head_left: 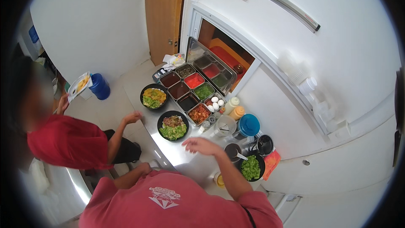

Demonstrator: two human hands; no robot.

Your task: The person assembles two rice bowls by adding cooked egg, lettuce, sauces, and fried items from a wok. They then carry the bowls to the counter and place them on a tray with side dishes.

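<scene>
My right hand [202, 145] reaches out over the steel counter, fingers loosely extended and holding nothing that I can see. Closest to its fingertips stands a black bowl [173, 125] of shredded lettuce, chopped meat and rice. A second black bowl [153, 96], with lettuce and a yellow-orange topping, is farther left and back. My left hand [146, 168] is low at the counter's near left edge, and its fingers are hidden. Behind the bowls, a rack of metal pans [182, 89] holds sauces, red strips, chopped greens, kimchi-like vegetables and white eggs.
At left a co-worker in red [69, 141] carries a white tray [80, 85] and stretches a hand [132, 117] toward the bowls. Squeeze bottles [236, 112], a blue-lidded container [249, 125] and a bowl of lettuce [251, 168] crowd the right side.
</scene>
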